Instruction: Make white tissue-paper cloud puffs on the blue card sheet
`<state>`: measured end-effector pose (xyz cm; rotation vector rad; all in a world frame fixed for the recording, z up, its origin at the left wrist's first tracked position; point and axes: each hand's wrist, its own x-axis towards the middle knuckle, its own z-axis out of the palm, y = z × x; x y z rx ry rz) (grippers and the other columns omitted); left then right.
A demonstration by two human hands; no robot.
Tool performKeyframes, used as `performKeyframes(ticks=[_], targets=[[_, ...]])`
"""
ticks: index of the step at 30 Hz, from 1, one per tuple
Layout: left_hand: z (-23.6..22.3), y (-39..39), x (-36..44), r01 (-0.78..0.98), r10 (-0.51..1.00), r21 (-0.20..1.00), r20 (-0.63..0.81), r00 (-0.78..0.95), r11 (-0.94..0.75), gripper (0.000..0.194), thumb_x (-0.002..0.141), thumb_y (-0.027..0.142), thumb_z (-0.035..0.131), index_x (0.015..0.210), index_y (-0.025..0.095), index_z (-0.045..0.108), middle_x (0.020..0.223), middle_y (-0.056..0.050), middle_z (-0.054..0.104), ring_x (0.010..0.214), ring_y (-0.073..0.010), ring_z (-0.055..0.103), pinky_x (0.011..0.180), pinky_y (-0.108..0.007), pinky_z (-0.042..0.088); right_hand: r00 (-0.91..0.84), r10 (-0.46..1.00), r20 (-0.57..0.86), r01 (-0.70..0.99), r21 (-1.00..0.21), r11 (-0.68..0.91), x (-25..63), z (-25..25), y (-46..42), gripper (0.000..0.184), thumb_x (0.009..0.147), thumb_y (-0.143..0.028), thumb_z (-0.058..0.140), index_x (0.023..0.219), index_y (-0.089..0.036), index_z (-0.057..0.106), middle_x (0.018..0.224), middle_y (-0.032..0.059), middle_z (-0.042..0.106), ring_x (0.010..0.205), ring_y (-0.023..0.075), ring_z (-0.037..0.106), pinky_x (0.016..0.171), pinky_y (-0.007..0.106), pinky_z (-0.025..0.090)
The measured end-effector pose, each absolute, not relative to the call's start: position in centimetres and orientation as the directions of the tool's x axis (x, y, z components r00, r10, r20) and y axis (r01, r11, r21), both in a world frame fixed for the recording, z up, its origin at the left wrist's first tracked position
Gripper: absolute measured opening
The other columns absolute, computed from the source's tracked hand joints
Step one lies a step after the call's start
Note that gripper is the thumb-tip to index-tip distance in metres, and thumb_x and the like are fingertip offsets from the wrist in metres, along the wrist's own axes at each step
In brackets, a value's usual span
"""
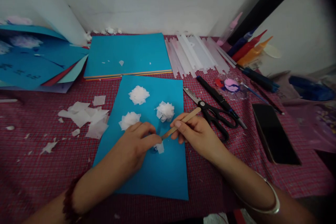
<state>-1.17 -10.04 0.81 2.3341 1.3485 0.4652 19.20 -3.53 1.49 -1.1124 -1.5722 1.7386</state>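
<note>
On a blue sheet of paper sit three ruffled white tissue paper puffs: one at the upper left, one at the right and one at the left. My right hand grips a flat wooden craft stick, slanting down to the left. My left hand is closed in a pinch at the stick's lower end. Right under its fingertips shows a small white tissue paper piece, beside a dark blue spot. The fingers partly hide where stick and tissue meet.
Loose tissue squares lie left of the sheet. To the right are black-handled scissors, a black pen-like tool, a paint palette and a phone. Behind lie stacked coloured paper and translucent glue sticks.
</note>
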Motion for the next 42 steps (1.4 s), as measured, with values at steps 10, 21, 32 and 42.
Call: performKeyframes(ticks=[10,21,32,42], targets=[[1.7,-9.9,-1.0,0.794,0.884,0.427,0.026,0.467,-0.433,0.03,0.085,0.002,0.036,0.089,0.017,0.062,0.091,-0.008,0.057,0.084,-0.0212,0.051,0.074,-0.039,0.048,-0.402,0.89,-0.216,0.08,-0.976,-0.201,19.9,1.8,-3.2,0.02,0.087,-0.035,0.055,0.078,-0.018,0.06,0.058,-0.0019,0.061,0.047,0.0086,0.053,0.045,0.021,0.044],[1.5,-10.7,-0.8,0.803,0.965,0.539,0.077,0.251,-0.252,0.039,0.075,-0.001,0.037,0.108,0.02,0.042,0.098,-0.007,0.057,0.09,-0.0199,0.058,0.077,-0.037,0.052,-0.444,0.874,-0.198,0.103,-0.98,-0.169,19.5,1.5,-3.4,0.018,0.088,-0.033,0.053,0.081,-0.018,0.06,0.061,-0.0017,0.061,0.047,0.0085,0.053,0.045,0.021,0.044],[1.3,-11.0,-1.0,0.819,0.973,0.535,0.023,0.229,-0.205,0.043,0.067,-0.003,0.035,0.101,0.019,0.045,0.099,-0.007,0.056,0.095,-0.0211,0.056,0.082,-0.039,0.05,-0.501,0.841,-0.203,0.161,-0.977,-0.141,19.2,1.8,-3.5,0.019,0.088,-0.032,0.051,0.079,-0.018,0.059,0.062,-0.0003,0.063,0.048,0.0095,0.054,0.046,0.022,0.045],[1.7,-10.4,-1.2,0.732,0.912,0.601,-0.01,0.409,-0.322,0.053,0.066,-0.005,0.036,0.106,0.024,0.053,0.105,-0.005,0.053,0.1,-0.0217,0.05,0.087,-0.041,0.046,-0.525,0.824,-0.214,0.13,-0.977,-0.171,19.2,1.6,-3.5,0.017,0.087,-0.03,0.053,0.077,-0.018,0.058,0.065,-0.0006,0.061,0.051,0.0093,0.055,0.048,0.022,0.046]])
